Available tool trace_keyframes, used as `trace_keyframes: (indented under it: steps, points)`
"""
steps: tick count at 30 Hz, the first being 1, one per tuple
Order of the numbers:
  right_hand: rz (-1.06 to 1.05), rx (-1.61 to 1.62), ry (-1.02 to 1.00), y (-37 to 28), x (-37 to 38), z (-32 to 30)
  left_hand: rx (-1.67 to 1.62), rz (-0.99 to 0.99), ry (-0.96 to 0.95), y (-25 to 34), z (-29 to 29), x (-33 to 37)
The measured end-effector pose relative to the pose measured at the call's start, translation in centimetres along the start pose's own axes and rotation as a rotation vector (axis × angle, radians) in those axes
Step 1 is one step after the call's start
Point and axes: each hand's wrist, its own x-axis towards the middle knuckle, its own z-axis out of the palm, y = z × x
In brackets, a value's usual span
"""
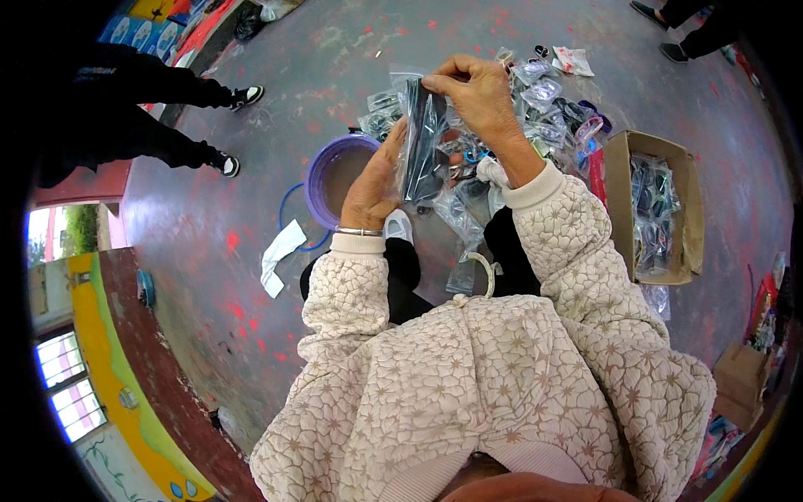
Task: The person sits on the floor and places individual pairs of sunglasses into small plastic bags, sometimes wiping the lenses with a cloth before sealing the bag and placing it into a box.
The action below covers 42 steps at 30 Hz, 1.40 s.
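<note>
Both my hands hold one clear plastic bag (422,142) with dark glasses inside, raised in front of me. My left hand (378,180) grips its lower left side; a metal bangle sits on that wrist. My right hand (478,96) pinches the bag's top edge between thumb and fingers. Below and beyond the bag lies a heap of several similar bagged glasses (544,109) on the floor.
A purple bucket (322,171) stands on the floor left of my hands, a white rag (278,255) beside it. A cardboard box (657,205) holding bagged glasses sits at the right. Another person's legs (167,125) are at upper left, more feet at upper right.
</note>
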Motion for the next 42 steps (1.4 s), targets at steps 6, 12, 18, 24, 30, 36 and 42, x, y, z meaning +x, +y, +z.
trace_keyframes:
  steps: [6,12,18,24,30,36,42]
  points:
    - [0.156,0.198,-0.119,-0.5,0.1,-1.0,0.312,-0.105,0.115,-0.3,-1.8,0.2]
    - [0.3,0.385,0.083,1.6,1.4,-2.0,0.123,-0.158,0.106,0.3,-1.2,0.3]
    - [0.49,0.402,-0.122,1.4,1.9,-3.0,0.27,-0.183,0.135,0.6,-1.0,0.3]
    - [0.019,-0.279,-0.16,1.7,1.2,-2.0,0.399,-0.198,0.141,1.3,-1.4,-0.1]
    - [-0.058,-0.243,0.212,1.1,1.5,-2.4,-0.028,0.073,0.375,2.0,-3.8,-0.2]
    - [-0.175,-0.198,0.137,0.3,0.8,-1.4,0.339,0.194,0.509,1.5,-2.8,1.1]
    - [-0.267,-0.243,0.213,-0.3,0.2,-0.6,0.691,0.407,0.626,0.0,-5.4,1.2]
